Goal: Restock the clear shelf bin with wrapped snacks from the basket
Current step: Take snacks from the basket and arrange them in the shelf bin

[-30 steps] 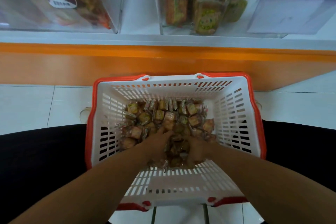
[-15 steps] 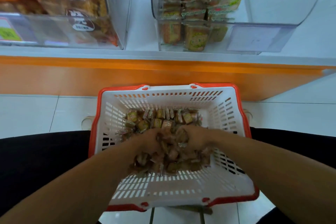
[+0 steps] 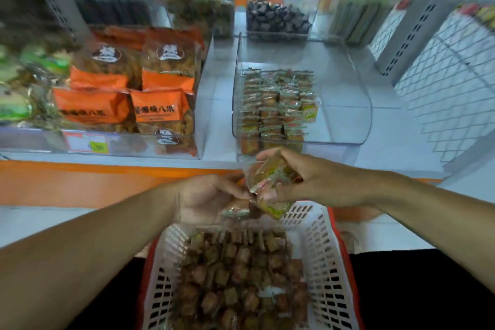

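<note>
Clear-wrapped snacks sit bunched between both hands, raised above the far rim of the basket and just short of the shelf edge. From the head camera, the right hand reaches in from the right with thumb on top and fingers curled under the bundle, gripping it; the left hand lies palm-up beside it, fingertips pinching the bundle's lower edge. Below them the white, red-rimmed basket holds a heap of brown wrapped squares. On the shelf ahead, the clear shelf bin has neat rows of snacks along its left side — its right side bare. Orange snack bags fill the neighbouring bin to the left.
</note>
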